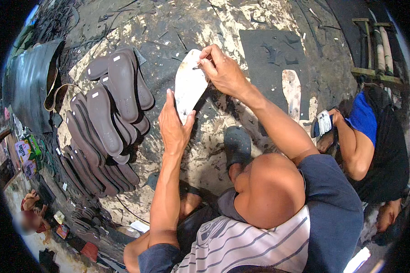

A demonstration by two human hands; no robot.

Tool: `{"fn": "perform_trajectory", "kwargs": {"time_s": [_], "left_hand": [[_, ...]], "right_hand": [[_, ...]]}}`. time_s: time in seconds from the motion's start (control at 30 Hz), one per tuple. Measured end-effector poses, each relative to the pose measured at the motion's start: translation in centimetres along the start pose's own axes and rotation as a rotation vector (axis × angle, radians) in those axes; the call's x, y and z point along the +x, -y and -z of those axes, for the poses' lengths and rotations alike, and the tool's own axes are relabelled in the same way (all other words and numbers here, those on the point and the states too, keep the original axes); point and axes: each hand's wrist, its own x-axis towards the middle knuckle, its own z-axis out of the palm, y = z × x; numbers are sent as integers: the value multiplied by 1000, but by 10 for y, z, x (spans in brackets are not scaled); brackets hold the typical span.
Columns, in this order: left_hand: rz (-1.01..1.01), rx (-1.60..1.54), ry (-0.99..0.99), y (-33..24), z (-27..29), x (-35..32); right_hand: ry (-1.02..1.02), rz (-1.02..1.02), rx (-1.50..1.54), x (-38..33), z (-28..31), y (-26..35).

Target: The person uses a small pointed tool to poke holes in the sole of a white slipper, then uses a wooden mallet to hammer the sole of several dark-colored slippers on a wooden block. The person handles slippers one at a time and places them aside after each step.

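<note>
A white, stained sole-shaped template (188, 88) is in front of me, over the dark, patchy floor. My left hand (175, 128) grips its lower end, thumb on the right edge and fingers along the left. At its upper right edge, my right hand (222, 72) is closed in a pinch. A small dark bit shows by those fingertips, too little to name. On the left lie brown sandal soles (123, 93), several stacked and overlapping, some with small white labels. A second stained sole-shaped template (291, 93) rests on a black rubber sheet (271, 50) to the right.
A co-worker (380, 136) crouches at the right, holding a white and dark item (322, 123). A rolled black sheet (32, 86) stands at the far left. Wooden bars (378, 50) are at the upper right. Dark scraps litter the floor. Another person (32, 216) sits at lower left.
</note>
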Motion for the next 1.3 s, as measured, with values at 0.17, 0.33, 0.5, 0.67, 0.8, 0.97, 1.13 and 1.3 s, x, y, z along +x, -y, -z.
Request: {"fn": "perform_trajectory", "kwargs": {"time_s": [0.17, 0.33, 0.5, 0.67, 0.8, 0.97, 1.13, 1.3], "left_hand": [[37, -44, -22, 1, 5, -1], [58, -149, 27, 4, 2, 2], [57, -77, 4, 7, 7, -3], [-29, 44, 57, -6, 16, 13], [41, 241, -119, 14, 77, 19], [-19, 105, -98, -5, 56, 15], [10, -17, 8, -5, 0, 4], [-2, 34, 16, 1, -7, 4]], "right_hand": [[-27, -19, 187, 9, 12, 23], [256, 185, 281, -35, -49, 40], [254, 17, 260, -36, -21, 46], [230, 179, 231, -50, -15, 27], [-88, -59, 534, -22, 35, 21], [-255, -136, 499, 7, 29, -12], [-214, -158, 501, 30, -14, -36], [-217, -135, 422, 27, -8, -39]]}}
